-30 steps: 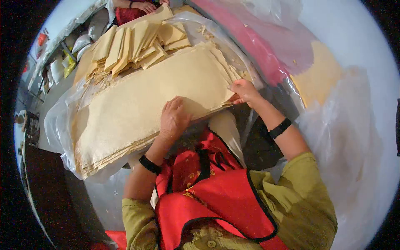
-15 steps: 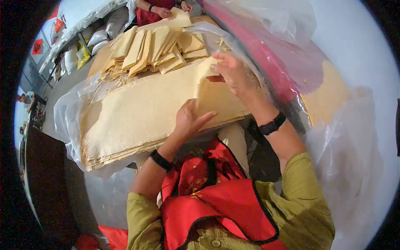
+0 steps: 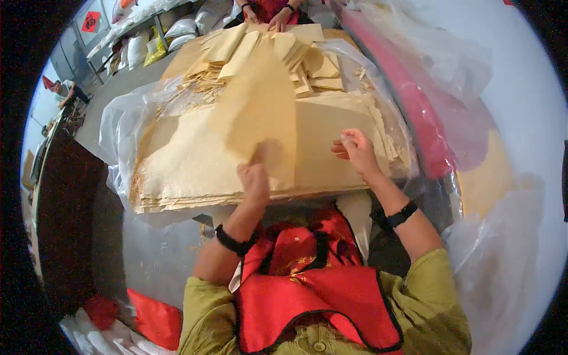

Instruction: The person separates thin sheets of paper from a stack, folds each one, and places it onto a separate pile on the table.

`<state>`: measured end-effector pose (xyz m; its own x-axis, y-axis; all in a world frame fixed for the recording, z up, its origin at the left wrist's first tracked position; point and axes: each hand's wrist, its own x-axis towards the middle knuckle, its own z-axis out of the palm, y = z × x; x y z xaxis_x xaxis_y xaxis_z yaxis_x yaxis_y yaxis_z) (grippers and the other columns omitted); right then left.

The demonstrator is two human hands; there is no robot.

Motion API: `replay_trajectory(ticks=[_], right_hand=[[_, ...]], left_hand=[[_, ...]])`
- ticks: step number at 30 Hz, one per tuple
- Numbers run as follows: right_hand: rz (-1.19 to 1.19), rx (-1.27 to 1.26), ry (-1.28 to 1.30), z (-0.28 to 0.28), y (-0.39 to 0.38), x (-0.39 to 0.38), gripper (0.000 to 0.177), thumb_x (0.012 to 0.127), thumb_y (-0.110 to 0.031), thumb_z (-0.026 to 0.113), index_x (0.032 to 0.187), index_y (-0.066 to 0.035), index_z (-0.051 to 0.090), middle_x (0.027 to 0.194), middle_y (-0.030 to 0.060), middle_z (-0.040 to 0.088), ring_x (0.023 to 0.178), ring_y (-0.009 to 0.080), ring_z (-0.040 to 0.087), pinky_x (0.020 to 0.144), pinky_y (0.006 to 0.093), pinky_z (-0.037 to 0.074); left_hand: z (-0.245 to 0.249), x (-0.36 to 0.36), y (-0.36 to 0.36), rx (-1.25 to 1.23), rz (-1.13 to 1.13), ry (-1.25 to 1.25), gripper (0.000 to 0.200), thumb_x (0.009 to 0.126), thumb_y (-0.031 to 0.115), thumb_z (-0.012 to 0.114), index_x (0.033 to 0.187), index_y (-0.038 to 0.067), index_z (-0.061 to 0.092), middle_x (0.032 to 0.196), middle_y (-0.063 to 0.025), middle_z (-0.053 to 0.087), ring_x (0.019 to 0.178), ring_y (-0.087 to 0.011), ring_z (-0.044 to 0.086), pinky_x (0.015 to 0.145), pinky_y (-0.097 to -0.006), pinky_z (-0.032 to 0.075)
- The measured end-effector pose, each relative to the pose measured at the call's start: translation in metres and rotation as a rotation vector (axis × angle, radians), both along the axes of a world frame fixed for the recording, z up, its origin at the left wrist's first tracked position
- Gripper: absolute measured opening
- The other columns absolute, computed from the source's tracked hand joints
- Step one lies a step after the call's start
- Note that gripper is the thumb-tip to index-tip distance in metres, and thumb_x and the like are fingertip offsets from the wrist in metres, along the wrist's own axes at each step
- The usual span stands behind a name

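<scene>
My left hand (image 3: 255,182) is closed on the near edge of a thin yellow sheet (image 3: 260,106), which stands raised above the stack and is blurred by motion. Beneath it lies a wide stack of the same pale yellow sheets (image 3: 183,157), its layered edges facing me. My right hand (image 3: 360,155) hovers over the right part of this stack, its fingers loosely bent and apart, with nothing seen in them. Folded yellow sheets (image 3: 236,56) are heaped just beyond the stack, partly hidden by the raised sheet.
Across the table another person's hands (image 3: 278,21) rest on sheets. Clear plastic (image 3: 127,127) hangs around the table's left side. A pink plastic-covered surface (image 3: 414,118) runs along the right. White sacks (image 3: 139,47) stand at the back left.
My left hand has lifted a sheet off the stack. My right hand has let go of the sheet's corner and moved down. The view has shifted slightly.
</scene>
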<state>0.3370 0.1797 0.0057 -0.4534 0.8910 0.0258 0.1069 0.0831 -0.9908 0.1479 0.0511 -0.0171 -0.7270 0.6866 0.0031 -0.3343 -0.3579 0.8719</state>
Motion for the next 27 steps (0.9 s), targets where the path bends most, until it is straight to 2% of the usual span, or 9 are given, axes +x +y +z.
replay_trajectory(ticks=[2,5,9,11,16,19,22,23,27], right_hand=[[-0.033,0.013,-0.089,-0.019,0.009,-0.004,0.028,0.084,-0.019,0.051,0.104,0.000,0.046,0.083,0.0112,0.060,0.067,0.0161,0.060,0.053,0.0254,0.048],[0.009,0.027,-0.161,-0.021,0.018,-0.013,0.029,0.082,-0.019,0.054,0.103,0.000,0.047,0.079,0.0109,0.061,0.063,0.0153,0.060,0.049,0.0255,0.047],[0.146,0.040,-0.173,-0.015,0.012,-0.045,0.031,0.081,-0.020,0.055,0.103,0.001,0.049,0.076,0.0117,0.061,0.060,0.0140,0.060,0.049,0.0256,0.047],[0.186,0.133,-0.249,-0.006,0.000,-0.066,0.031,0.080,-0.020,0.056,0.101,0.002,0.050,0.075,0.0128,0.061,0.059,0.0152,0.060,0.052,0.0266,0.047],[0.220,0.598,-0.307,0.014,-0.033,-0.102,0.028,0.077,-0.020,0.058,0.097,-0.001,0.054,0.080,0.0140,0.061,0.070,0.0226,0.062,0.065,0.0319,0.048],[0.296,0.574,-0.376,0.024,-0.048,-0.112,0.031,0.076,-0.024,0.059,0.097,-0.002,0.054,0.085,0.0143,0.061,0.078,0.0239,0.060,0.070,0.0328,0.048],[0.373,0.663,-0.427,0.036,-0.065,-0.118,0.036,0.075,-0.029,0.060,0.097,-0.001,0.053,0.090,0.0150,0.059,0.083,0.0258,0.059,0.073,0.0339,0.047],[0.391,0.687,-0.390,0.037,-0.068,-0.122,0.040,0.074,-0.029,0.061,0.100,0.000,0.052,0.091,0.0157,0.059,0.085,0.0249,0.058,0.074,0.0337,0.046],[0.422,0.652,-0.289,0.049,-0.085,-0.138,0.055,0.073,-0.033,0.064,0.110,0.004,0.046,0.098,0.0190,0.057,0.093,0.0223,0.056,0.079,0.0336,0.044]], left_hand=[[0.002,-0.015,-0.031,0.054,0.047,-0.233,0.027,0.084,0.023,0.052,0.098,-0.001,0.054,0.089,-0.0104,0.059,0.077,-0.0211,0.058,0.068,-0.0324,0.049],[-0.021,-0.038,-0.054,-0.101,-0.032,-0.372,0.026,0.085,0.024,0.049,0.094,0.000,0.052,0.086,-0.0106,0.058,0.079,-0.0221,0.058,0.066,-0.0373,0.050],[-0.014,-0.041,-0.051,-0.161,-0.139,-0.410,0.025,0.085,0.025,0.049,0.089,0.000,0.052,0.082,-0.0106,0.057,0.077,-0.0225,0.057,0.063,-0.0375,0.050],[-0.017,-0.045,-0.054,-0.270,-0.134,-0.348,0.025,0.084,0.024,0.050,0.089,0.000,0.052,0.082,-0.0116,0.057,0.074,-0.0227,0.057,0.063,-0.0363,0.051],[-0.018,-0.062,-0.058,-0.164,-0.090,-0.463,0.037,0.084,0.034,0.050,0.097,-0.001,0.045,0.085,-0.0148,0.054,0.075,-0.0274,0.055,0.063,-0.0372,0.048],[-0.013,-0.095,-0.065,0.035,0.039,-0.676,0.033,0.084,0.035,0.048,0.092,0.003,0.046,0.082,-0.0117,0.055,0.073,-0.0281,0.053,0.069,-0.0417,0.045],[-0.003,-0.110,-0.068,0.030,0.098,-0.565,0.027,0.083,0.032,0.048,0.086,0.006,0.049,0.075,-0.0101,0.055,0.072,-0.0269,0.053,0.075,-0.0448,0.042],[0.003,-0.110,-0.072,0.060,-0.030,-0.496,0.017,0.085,0.022,0.045,0.091,0.008,0.049,0.088,-0.0082,0.056,0.087,-0.0252,0.054,0.078,-0.0437,0.043],[0.025,-0.089,-0.058,0.192,-0.166,-0.440,0.012,0.084,0.017,0.047,0.079,0.008,0.053,0.073,-0.0052,0.056,0.075,-0.0228,0.057,0.074,-0.0386,0.046]])
